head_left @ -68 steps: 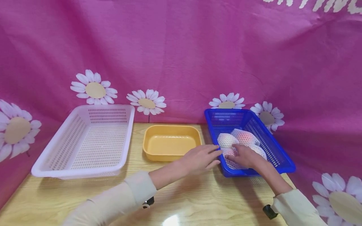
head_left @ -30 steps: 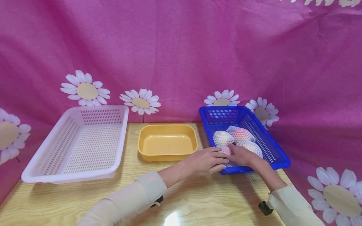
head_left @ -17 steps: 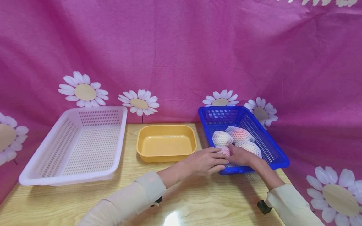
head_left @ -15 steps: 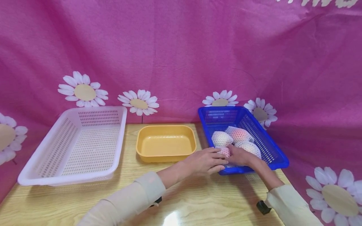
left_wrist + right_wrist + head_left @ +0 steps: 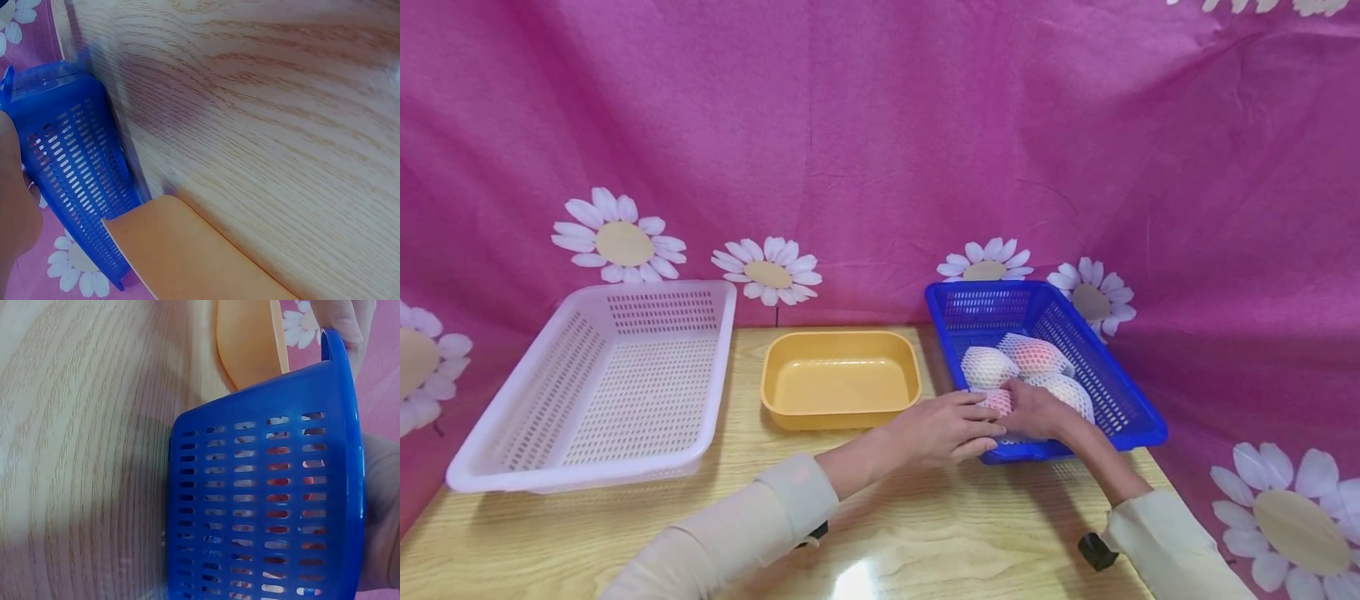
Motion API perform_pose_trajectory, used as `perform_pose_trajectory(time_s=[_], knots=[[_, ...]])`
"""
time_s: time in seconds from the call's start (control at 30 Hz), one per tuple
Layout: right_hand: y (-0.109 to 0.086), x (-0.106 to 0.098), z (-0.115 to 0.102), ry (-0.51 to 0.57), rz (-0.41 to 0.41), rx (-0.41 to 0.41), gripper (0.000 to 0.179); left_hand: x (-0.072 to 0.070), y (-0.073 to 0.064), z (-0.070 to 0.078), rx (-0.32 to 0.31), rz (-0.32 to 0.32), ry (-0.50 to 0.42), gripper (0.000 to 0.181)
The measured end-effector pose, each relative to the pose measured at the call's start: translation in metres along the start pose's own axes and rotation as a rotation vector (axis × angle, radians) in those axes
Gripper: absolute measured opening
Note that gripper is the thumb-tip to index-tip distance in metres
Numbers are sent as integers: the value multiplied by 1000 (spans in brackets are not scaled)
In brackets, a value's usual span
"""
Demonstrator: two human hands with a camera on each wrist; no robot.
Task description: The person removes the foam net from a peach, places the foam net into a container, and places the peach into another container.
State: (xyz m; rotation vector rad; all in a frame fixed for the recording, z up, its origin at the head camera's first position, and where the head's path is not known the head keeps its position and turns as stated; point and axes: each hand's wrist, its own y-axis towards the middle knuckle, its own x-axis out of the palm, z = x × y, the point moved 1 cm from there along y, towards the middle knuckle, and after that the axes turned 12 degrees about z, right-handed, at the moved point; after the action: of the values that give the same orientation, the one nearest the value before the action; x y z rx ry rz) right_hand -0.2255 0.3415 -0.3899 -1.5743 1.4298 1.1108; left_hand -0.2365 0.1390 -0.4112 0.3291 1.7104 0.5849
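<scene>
Inside the blue basket (image 5: 1120, 392), at its near-left corner, lies a pinkish round fruit (image 5: 997, 402) in a white foam net. My right hand (image 5: 1036, 410) reaches in from the right, thumb and fingers bent around this fruit; its fingertips are partly hidden. From the left, my left hand (image 5: 942, 427) lies over the basket's near-left rim with fingers loosely extended, close to the same fruit. Whether they touch it is hard to see. Behind are a pale netted fruit (image 5: 988, 367), a reddish netted one (image 5: 1037, 356) and another pale one (image 5: 1070, 395).
Left of the blue basket stands a yellow tray (image 5: 842, 419). Farther left is a large white perforated basket (image 5: 718, 392). All stand on a wood-grain table (image 5: 910, 533), before a purple flowered cloth (image 5: 865, 150).
Since the earliest frame, my left hand has moved right over the basket rim, and my right hand has closed in around the pinkish fruit. Over the last half second both hands stay nearly still.
</scene>
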Motion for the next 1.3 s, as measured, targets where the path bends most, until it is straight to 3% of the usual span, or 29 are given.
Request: perform_pose_trajectory(time_s=[0.23,0.6,0.87,1.3], knots=[[1,-3,-1,6,52,28,72,-1,1,1,-31,-42,7,36],[-2,-12,-5,-3,56,60,82,-1,0,1,-40,-37,-21,36],[-3,-24,-4,1,91,15,79,-1,1,1,-41,-56,16,37],[0,-48,-10,28,161,19,79,-5,2,3,-42,-77,37,37]])
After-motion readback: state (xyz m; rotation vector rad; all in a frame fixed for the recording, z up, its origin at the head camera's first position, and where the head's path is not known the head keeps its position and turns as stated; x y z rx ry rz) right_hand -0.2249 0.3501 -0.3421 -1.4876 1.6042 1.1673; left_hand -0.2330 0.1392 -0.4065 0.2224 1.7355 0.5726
